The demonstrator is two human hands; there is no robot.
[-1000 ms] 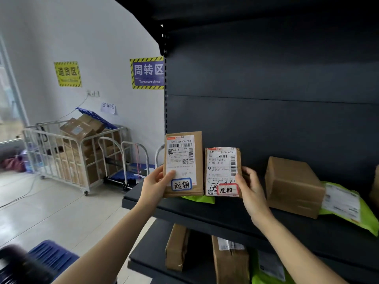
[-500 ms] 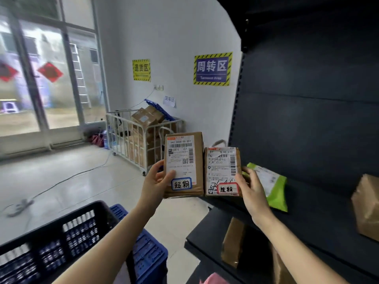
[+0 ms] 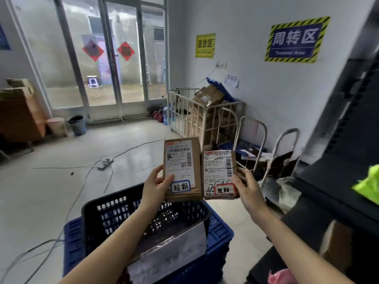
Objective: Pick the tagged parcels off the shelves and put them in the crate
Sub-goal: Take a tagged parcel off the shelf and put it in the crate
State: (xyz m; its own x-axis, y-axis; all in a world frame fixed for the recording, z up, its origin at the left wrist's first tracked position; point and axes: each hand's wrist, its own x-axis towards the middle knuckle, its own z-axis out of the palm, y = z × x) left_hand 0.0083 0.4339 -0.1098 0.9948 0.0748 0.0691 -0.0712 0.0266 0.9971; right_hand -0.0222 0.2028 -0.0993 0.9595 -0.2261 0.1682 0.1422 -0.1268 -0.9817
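Note:
My left hand (image 3: 154,187) grips a tall brown parcel (image 3: 182,169) with a white label and a blue-framed tag. My right hand (image 3: 247,186) holds a smaller brown parcel (image 3: 219,175) bearing a red-framed tag. Both parcels are upright, side by side and touching, above the far rim of the black crate (image 3: 114,218). The crate sits on a blue crate (image 3: 220,232) and holds a parcel with a white label (image 3: 170,257). The dark shelves (image 3: 336,201) stand at the right.
A green bag (image 3: 369,186) and a brown box (image 3: 336,247) lie on the shelves. A white cage trolley (image 3: 190,117) full of cartons and hand carts (image 3: 272,152) stand by the wall. Cables (image 3: 86,181) cross the floor. A glass door (image 3: 106,58) is ahead.
My view has swung left from the shelves to the crate. Both hands carried their parcels off the shelf and now hold them over the black crate.

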